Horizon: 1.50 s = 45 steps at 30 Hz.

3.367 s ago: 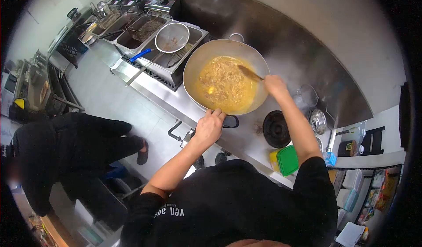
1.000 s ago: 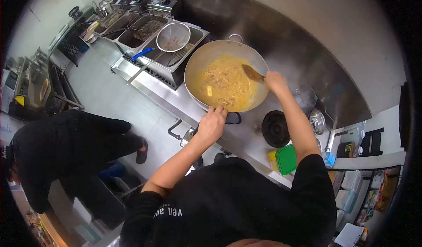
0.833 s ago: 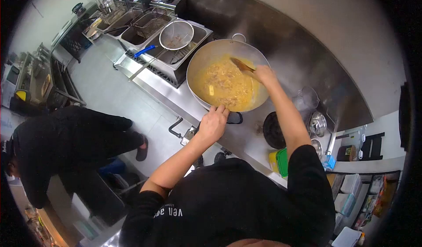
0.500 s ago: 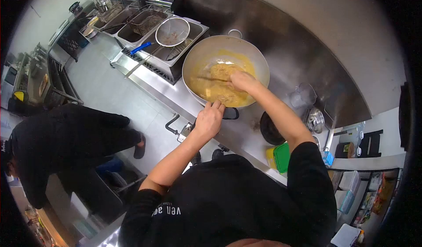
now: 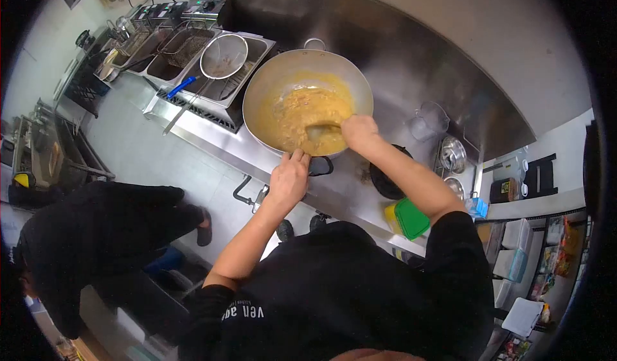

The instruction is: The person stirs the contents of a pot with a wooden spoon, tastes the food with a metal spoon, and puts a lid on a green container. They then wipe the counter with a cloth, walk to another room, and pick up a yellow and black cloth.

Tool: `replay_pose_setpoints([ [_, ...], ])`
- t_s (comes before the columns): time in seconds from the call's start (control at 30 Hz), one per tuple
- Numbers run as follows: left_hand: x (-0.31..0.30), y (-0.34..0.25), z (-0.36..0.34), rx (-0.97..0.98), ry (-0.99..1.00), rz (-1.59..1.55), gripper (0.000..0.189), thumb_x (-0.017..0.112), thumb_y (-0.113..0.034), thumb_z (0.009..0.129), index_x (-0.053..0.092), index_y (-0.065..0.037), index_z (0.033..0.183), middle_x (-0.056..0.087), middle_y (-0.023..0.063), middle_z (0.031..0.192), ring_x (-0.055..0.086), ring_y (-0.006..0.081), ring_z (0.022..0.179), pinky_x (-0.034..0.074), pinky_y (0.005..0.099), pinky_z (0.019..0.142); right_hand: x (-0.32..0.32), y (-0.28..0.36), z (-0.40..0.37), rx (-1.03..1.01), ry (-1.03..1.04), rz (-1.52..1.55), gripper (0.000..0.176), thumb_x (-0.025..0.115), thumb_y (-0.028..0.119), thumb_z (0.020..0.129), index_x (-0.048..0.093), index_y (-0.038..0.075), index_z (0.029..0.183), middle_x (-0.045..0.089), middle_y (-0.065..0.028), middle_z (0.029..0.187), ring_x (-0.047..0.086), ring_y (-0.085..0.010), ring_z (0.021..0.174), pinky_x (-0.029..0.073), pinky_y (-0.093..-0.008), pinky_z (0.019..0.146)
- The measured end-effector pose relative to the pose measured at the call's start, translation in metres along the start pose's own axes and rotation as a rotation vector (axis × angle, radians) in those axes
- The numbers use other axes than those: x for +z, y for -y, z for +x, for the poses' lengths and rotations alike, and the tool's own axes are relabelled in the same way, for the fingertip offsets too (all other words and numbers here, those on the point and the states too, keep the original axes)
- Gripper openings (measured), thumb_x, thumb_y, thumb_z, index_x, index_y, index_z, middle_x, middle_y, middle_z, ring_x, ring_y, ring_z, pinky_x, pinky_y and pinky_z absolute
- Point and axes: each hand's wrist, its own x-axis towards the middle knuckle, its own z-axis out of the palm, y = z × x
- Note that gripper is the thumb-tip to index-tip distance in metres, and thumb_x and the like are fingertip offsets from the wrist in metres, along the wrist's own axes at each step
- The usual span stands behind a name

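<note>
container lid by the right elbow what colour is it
The lid is green, on a yellow container, seen in the head view.

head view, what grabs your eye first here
A big wok of yellow food sits mid-counter; the right hand holds a spatula in it while the left hand grips its near rim. A strainer rests over the fryer to its left, and a person in black is at lower left.

The left hand [image 5: 288,178] grips the wok [image 5: 270,81] handle. The right hand [image 5: 358,132] holds a wooden spatula [image 5: 321,130] in yellow noodles [image 5: 302,114].
</note>
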Motion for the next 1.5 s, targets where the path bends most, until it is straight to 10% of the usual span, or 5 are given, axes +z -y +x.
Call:
replay_pose_setpoints([
  [0.27, 0.001, -0.003, 0.001, 0.015, -0.036, 0.0, 0.029, 0.058, 0.001, 0.07, 0.059, -0.001, 0.098, 0.056, 0.0107, 0.095, 0.058, 0.0312, 0.086, 0.054, 0.0389, 0.07, 0.048, 0.009, 0.07, -0.059, -0.258, 0.096, 0.018, 0.057, 0.011, 0.08, 0.073, 0.007, 0.086, 0.07, -0.0137, 0.088, 0.069, -0.0274, 0.085, 0.056, -0.0376, 0.07],
  [0.53, -0.004, -0.002, -0.001, -0.001, -0.037, -0.02, 0.03, 0.058, 0.002, 0.07, 0.06, -0.001, 0.099, 0.057, 0.0122, 0.099, 0.058, 0.0319, 0.088, 0.054, 0.0394, 0.07, -0.004, 0.013, -0.031, -0.272, -0.065, 0.176, 0.015, 0.058, 0.013, 0.079, 0.07, 0.004, 0.081, 0.069, -0.0173, 0.084, 0.069, -0.0309, 0.083, 0.055, -0.0397, 0.072],
  [1.17, -0.006, -0.003, -0.001, 0.006, -0.059, -0.025, 0.028, 0.058, 0.0, 0.072, 0.061, -0.001, 0.099, 0.057, 0.0113, 0.098, 0.057, 0.031, 0.087, 0.054, 0.0385, 0.07, -0.045, -0.026, -0.012, 0.018, 0.059, 0.224, 0.035, 0.051, 0.028, 0.086, 0.07, 0.001, 0.095, 0.067, -0.0226, 0.093, 0.066, -0.037, 0.091, 0.051, -0.0466, 0.082],
  [1.33, -0.007, -0.004, 0.001, 0.024, -0.024, 0.014, 0.026, 0.057, 0.0, 0.072, 0.06, -0.001, 0.098, 0.057, 0.0109, 0.097, 0.058, 0.0304, 0.087, 0.055, 0.0372, 0.067, -0.004, -0.086, 0.062, 0.231, -0.045, 0.205, 0.033, 0.055, 0.029, 0.087, 0.07, 0.001, 0.096, 0.067, -0.022, 0.098, 0.065, -0.0386, 0.092, 0.051, -0.0466, 0.081],
  [1.5, -0.006, -0.003, 0.004, -0.021, 0.048, -0.002, 0.036, 0.06, 0.001, 0.073, 0.06, -0.004, 0.108, 0.057, 0.0092, 0.106, 0.058, 0.0314, 0.094, 0.054, 0.0407, 0.074, 0.022, -0.031, 0.12, -0.054, -0.009, 0.173, 0.024, 0.057, 0.015, 0.08, 0.071, 0.001, 0.093, 0.068, -0.0211, 0.093, 0.066, -0.0349, 0.09, 0.051, -0.0451, 0.079],
])
